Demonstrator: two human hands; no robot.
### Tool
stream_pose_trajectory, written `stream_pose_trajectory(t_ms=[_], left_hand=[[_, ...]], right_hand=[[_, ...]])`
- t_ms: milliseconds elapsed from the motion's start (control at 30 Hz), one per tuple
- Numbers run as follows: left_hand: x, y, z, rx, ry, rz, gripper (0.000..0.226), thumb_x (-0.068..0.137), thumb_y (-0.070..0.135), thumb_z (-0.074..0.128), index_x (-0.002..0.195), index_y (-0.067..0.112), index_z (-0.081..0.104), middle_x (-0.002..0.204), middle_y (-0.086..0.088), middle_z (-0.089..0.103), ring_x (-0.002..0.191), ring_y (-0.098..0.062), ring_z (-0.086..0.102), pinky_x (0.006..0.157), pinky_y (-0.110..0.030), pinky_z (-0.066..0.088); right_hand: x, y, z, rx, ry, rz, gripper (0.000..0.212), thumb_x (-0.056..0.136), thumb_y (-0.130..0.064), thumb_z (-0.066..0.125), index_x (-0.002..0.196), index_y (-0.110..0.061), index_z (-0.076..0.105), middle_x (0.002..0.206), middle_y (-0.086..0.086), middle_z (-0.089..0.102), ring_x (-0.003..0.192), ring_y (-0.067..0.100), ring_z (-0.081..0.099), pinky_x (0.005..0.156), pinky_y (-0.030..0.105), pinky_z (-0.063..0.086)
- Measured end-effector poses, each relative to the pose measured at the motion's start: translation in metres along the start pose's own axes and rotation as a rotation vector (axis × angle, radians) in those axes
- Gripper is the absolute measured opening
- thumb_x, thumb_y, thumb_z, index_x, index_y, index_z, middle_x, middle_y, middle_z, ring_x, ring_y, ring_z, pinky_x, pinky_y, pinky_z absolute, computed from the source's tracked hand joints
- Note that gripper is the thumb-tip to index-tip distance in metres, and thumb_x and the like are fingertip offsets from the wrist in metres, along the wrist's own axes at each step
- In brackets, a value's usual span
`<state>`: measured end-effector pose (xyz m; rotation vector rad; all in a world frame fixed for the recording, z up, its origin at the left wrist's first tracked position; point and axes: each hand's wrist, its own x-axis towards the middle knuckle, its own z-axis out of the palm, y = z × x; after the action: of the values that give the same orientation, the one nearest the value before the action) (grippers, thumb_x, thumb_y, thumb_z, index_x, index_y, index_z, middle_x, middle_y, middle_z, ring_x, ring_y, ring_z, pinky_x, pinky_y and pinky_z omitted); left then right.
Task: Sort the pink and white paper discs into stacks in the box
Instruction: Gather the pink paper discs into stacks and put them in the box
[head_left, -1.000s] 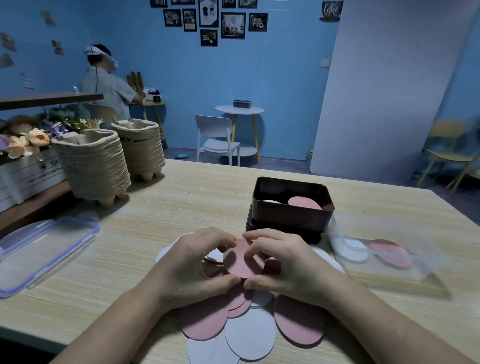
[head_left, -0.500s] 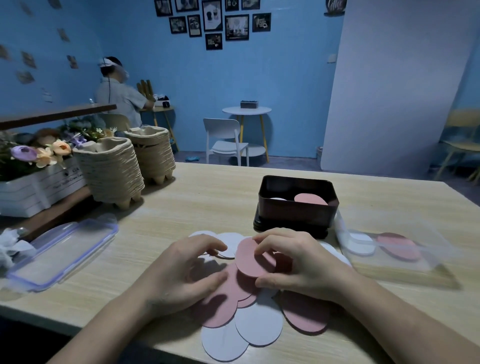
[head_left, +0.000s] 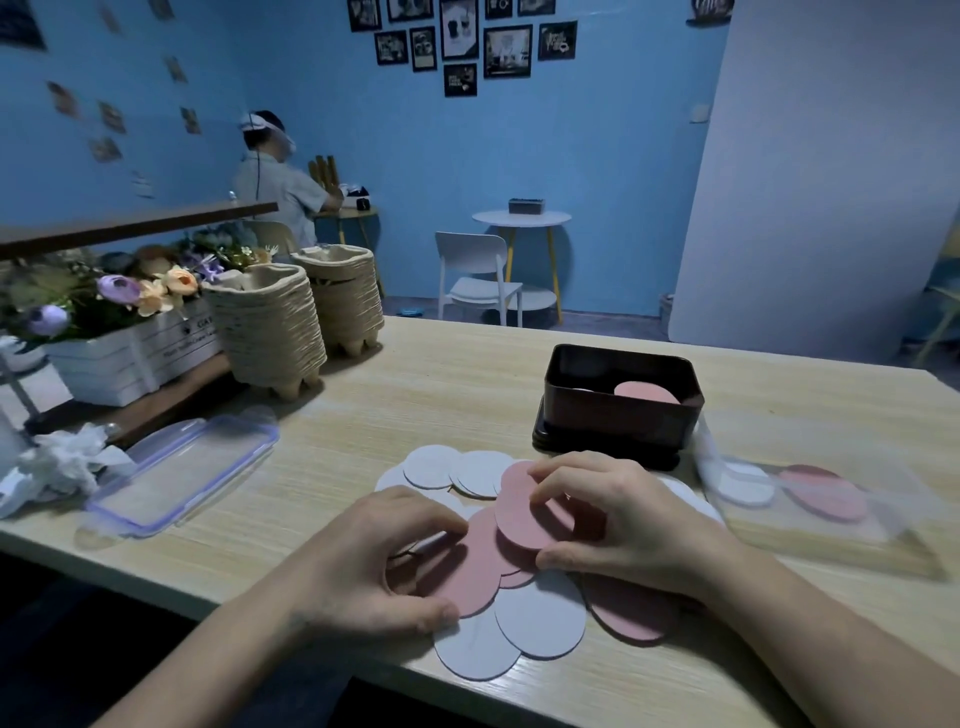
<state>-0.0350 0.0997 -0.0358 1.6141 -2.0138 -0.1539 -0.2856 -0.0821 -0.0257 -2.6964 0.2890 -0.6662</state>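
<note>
Several pink and white paper discs lie overlapping on the wooden table (head_left: 467, 395) near its front edge. My right hand (head_left: 618, 525) pinches a pink disc (head_left: 519, 514) between thumb and fingers, lifted a little above the pile. My left hand (head_left: 374, 566) rests on the left side of the pile, fingers curled over a large pink disc (head_left: 467, 571). White discs (head_left: 540, 613) lie in front and more white discs (head_left: 457, 467) behind. The dark box (head_left: 618, 415) stands just beyond, with a pink stack (head_left: 647, 392) inside it.
A clear plastic container (head_left: 810, 499) with a white and a pink disc lies to the right. A clear lid (head_left: 182, 473) and crumpled tissue (head_left: 62, 462) lie at left. Stacked pulp trays (head_left: 265, 327) and a flower box (head_left: 130, 348) stand behind. A person stands far back.
My left hand has let go of the raised pink disc and dropped onto the pile's left side. My right hand keeps the disc. The camera has turned left.
</note>
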Motion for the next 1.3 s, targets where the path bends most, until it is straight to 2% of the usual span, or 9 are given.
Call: stream_pose_trajectory(t_ms=[100,300,400,500,633,767,1033,1200,1300], left_hand=[[-0.001,0.001,0.001,-0.023,0.068,0.02,0.049,0.068,0.037,0.086,0.114,0.028,0.07,0.104,0.015,0.071,0.099,-0.01,0.069,0.082,-0.04,0.056],[0.01,-0.001,0.002,-0.111,0.19,0.04,0.054,0.071,0.024,0.094,0.12,0.021,0.071,0.114,0.019,0.073,0.107,-0.004,0.071,0.086,-0.029,0.057],[0.023,0.0,0.005,-0.098,0.185,0.041,0.052,0.076,0.034,0.089,0.122,0.02,0.069,0.114,0.018,0.071,0.108,-0.001,0.068,0.089,-0.027,0.054],[0.033,-0.001,0.01,-0.078,0.161,0.038,0.05,0.08,0.04,0.086,0.123,0.023,0.066,0.114,0.017,0.07,0.108,-0.005,0.067,0.089,-0.034,0.055],[0.041,0.001,0.02,-0.062,0.163,0.05,0.049,0.082,0.046,0.082,0.124,0.026,0.064,0.111,0.018,0.068,0.105,-0.006,0.067,0.085,-0.037,0.057],[0.042,0.0,0.026,-0.071,0.182,0.051,0.052,0.083,0.049,0.081,0.126,0.026,0.064,0.112,0.018,0.067,0.104,-0.008,0.066,0.084,-0.037,0.056],[0.036,-0.002,0.025,-0.148,0.233,0.009,0.059,0.075,0.05,0.086,0.123,0.022,0.067,0.11,0.017,0.07,0.102,-0.008,0.067,0.084,-0.028,0.055],[0.038,0.003,0.024,-0.145,0.213,0.025,0.061,0.076,0.05,0.088,0.127,0.026,0.065,0.112,0.021,0.069,0.105,-0.002,0.067,0.087,-0.029,0.056],[0.04,0.003,0.026,-0.123,0.191,0.049,0.063,0.078,0.054,0.087,0.131,0.03,0.061,0.115,0.022,0.068,0.108,0.001,0.066,0.087,-0.027,0.056]], right_hand=[[-0.001,0.002,-0.001,-0.011,-0.016,0.012,0.048,0.08,-0.066,0.076,0.111,-0.03,0.068,0.135,-0.012,0.063,0.127,-0.001,0.056,0.1,0.03,0.052],[0.0,0.005,0.003,-0.018,-0.047,0.026,0.051,0.079,-0.064,0.076,0.115,-0.03,0.066,0.134,-0.013,0.064,0.12,0.004,0.058,0.097,0.025,0.049],[0.0,0.006,0.004,-0.009,-0.038,0.012,0.056,0.077,-0.064,0.078,0.122,-0.036,0.059,0.125,-0.011,0.066,0.112,0.009,0.061,0.093,0.027,0.049],[0.001,0.005,0.004,0.01,-0.02,-0.016,0.06,0.079,-0.059,0.079,0.129,-0.04,0.05,0.121,-0.014,0.064,0.105,0.011,0.061,0.09,0.025,0.049],[0.002,0.007,0.005,0.044,0.003,-0.081,0.05,0.082,-0.046,0.084,0.123,-0.027,0.063,0.133,-0.011,0.061,0.117,0.009,0.059,0.096,0.012,0.043],[0.003,0.008,0.006,0.027,-0.023,-0.072,0.032,0.088,-0.048,0.078,0.11,-0.029,0.065,0.136,-0.006,0.062,0.124,0.006,0.056,0.099,0.018,0.045],[0.002,0.005,0.006,-0.011,0.004,-0.049,0.028,0.091,-0.055,0.071,0.106,-0.033,0.065,0.141,-0.012,0.059,0.125,0.007,0.057,0.1,0.021,0.047],[0.005,0.004,0.011,0.008,0.023,-0.077,0.04,0.085,-0.055,0.078,0.11,-0.029,0.06,0.138,-0.006,0.064,0.117,0.012,0.062,0.093,0.027,0.051],[0.005,0.002,0.013,0.009,0.033,-0.072,0.042,0.084,-0.053,0.081,0.113,-0.032,0.058,0.142,-0.001,0.063,0.126,0.012,0.06,0.098,0.026,0.051]])
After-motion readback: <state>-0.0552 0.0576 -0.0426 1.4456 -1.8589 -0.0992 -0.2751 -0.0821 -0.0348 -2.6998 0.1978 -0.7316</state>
